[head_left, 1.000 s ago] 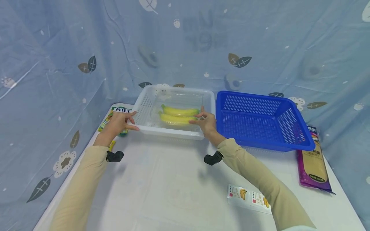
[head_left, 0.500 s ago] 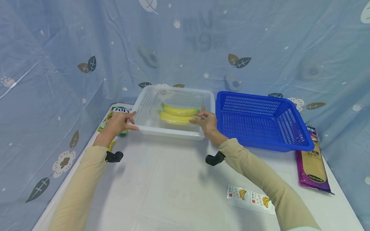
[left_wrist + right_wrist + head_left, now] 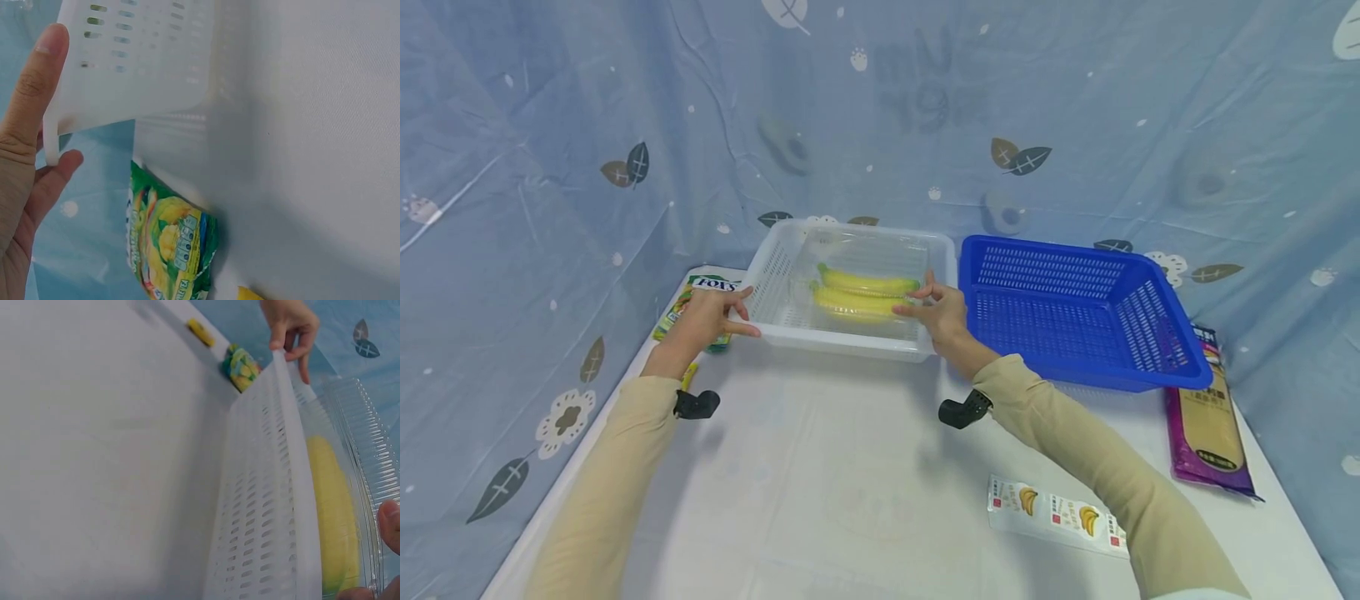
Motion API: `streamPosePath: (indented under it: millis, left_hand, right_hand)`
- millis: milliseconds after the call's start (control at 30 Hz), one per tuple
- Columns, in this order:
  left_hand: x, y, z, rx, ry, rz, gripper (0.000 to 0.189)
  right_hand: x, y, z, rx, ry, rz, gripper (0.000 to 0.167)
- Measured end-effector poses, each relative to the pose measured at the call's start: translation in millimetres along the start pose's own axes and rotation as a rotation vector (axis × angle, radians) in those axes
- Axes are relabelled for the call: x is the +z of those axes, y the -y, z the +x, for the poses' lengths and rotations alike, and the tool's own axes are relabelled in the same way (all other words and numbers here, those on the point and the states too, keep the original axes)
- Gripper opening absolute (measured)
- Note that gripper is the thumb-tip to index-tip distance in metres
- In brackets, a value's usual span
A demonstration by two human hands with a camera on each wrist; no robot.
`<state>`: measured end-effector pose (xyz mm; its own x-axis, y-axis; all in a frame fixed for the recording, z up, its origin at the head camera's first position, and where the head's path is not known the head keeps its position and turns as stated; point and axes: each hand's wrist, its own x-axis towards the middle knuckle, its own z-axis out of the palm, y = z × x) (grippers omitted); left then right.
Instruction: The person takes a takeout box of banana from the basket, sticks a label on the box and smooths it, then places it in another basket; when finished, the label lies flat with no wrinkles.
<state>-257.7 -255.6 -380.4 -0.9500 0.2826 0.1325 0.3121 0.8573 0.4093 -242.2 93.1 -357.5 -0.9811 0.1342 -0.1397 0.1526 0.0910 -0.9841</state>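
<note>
In the head view my left hand (image 3: 707, 321) grips the front left corner of a white plastic basket (image 3: 820, 337). The left wrist view has the thumb and a finger on either side of the rim (image 3: 51, 147). Inside the basket sits a clear plastic box (image 3: 865, 250) with yellow bananas (image 3: 861, 304) in it. At the box's right end, my right hand (image 3: 943, 317) pinches its edge between thumb and fingers. Only the fingertips (image 3: 390, 522) of that hand show in the right wrist view, where the box rises past the basket's rim.
A blue basket (image 3: 1037, 325) stands right of the white one. Beyond it lies a purple bag (image 3: 1213, 425). A green Fox's candy bag (image 3: 718, 283) and a small yellow item (image 3: 689, 375) are at the left. White banana-print packets (image 3: 1052, 512) lie near my right forearm.
My right hand has shifted slightly right, and the bananas' right ends with it. The right forearm has swung right, uncovering more of the packets. My left hand keeps its place on the basket.
</note>
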Motion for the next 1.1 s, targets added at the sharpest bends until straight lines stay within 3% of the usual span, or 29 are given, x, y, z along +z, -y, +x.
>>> streamPosePath:
  millis: [733,1100]
  left_hand:
    - [0.4,-2.5,-2.4,-0.004,0.002,0.005,0.026]
    - [-0.8,-4.4,-6.4,-0.015,0.008,-0.005,0.027]
  right_hand:
    - [-10,15,-14.2,0.017,0.037,0.001,0.036]
    - [-17,20,-30.5,-0.041,0.078,0.047,0.029]
